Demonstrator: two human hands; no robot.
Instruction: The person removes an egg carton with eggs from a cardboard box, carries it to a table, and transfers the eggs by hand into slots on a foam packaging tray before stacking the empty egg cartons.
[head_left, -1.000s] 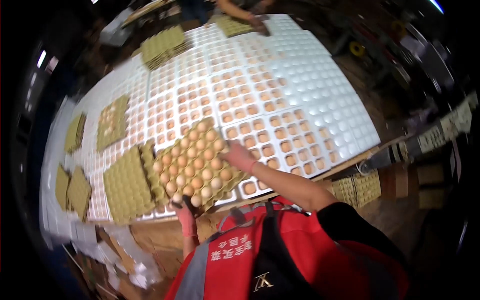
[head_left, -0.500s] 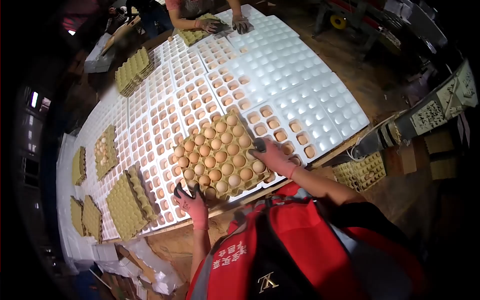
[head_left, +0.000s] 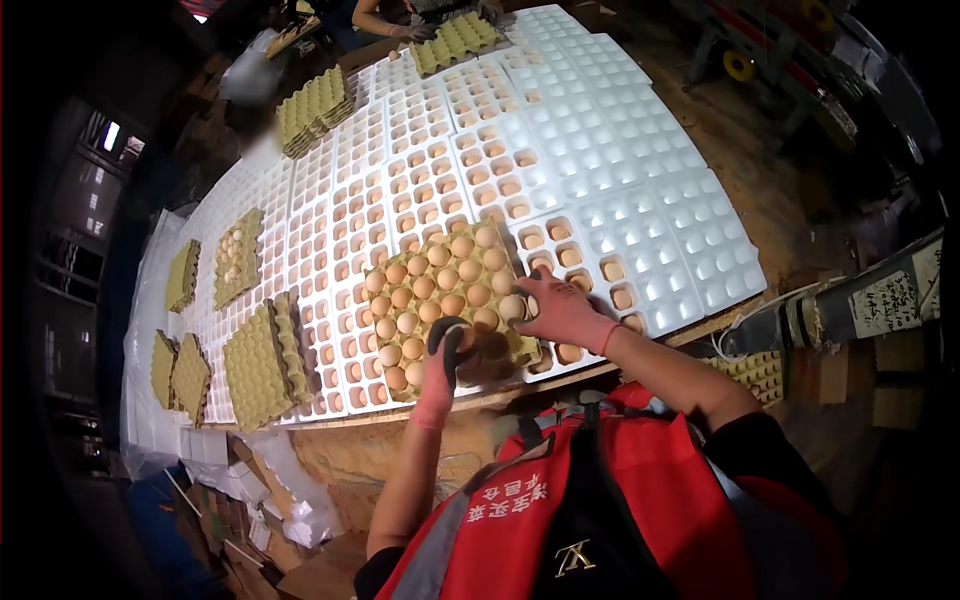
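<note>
A pulp egg tray [head_left: 372,345] full of brown eggs [head_left: 452,305] rests on the white moulded trays near the table's front edge. Over its front side is my left hand [head_left: 440,365], in a pink glove with dark fingertips, closed around an egg [head_left: 467,338]. My right hand [head_left: 560,310], gloved alike, reaches in from the right edge, its fingers curled about an egg [head_left: 512,307] in that tray. Shaded cells without eggs show at the front between my hands. White trays [head_left: 530,242] with eggs in their cells surround the pulp tray.
Bare white trays [head_left: 640,215] cover the right side. Stacked pulp trays [head_left: 262,365] stand at left, with another stack [head_left: 315,108] farther back. A co-worker's gloved hand [head_left: 412,33] is by a pulp tray [head_left: 455,42] across the table. A taped post [head_left: 840,305] juts in at right.
My left hand has moved from the tray's front left corner to over its front eggs. My right hand has closed in on an egg at the right edge. Some front eggs no longer show.
</note>
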